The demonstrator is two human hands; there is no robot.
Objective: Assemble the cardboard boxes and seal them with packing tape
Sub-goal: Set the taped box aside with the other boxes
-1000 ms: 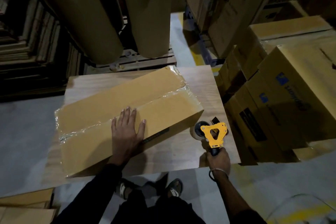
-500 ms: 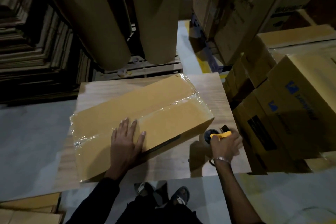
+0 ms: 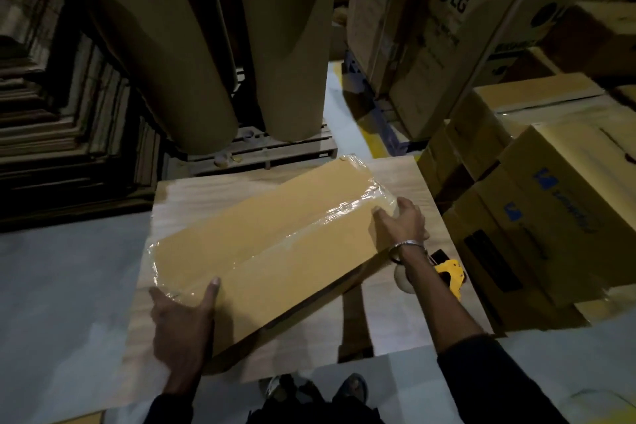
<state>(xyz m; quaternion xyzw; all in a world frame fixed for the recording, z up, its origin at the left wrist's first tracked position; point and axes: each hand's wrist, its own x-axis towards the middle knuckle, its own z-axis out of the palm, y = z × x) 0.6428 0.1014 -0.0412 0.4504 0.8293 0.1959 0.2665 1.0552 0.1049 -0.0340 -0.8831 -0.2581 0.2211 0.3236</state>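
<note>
a long, flat cardboard box [image 3: 275, 234] is lying on the wooden surface [image 3: 413, 175], its top seam and both ends glistening with clear packing tape. its long axis is running diagonally, from near left to far right. the left hand [image 3: 182, 323] is gripping the near-left end, thumb lying on top and fingers hidden behind the edge. the right hand [image 3: 401, 220] is curling over the far-right corner. the near long edge is sitting a little above the surface, casting a shadow. a yellow tape dispenser [image 3: 444, 275] is lying on the surface just right of the box. stacked boxes [image 3: 550, 210] are crowding the right edge; bare floor [image 3: 62, 279] is lying open to the left.
</note>
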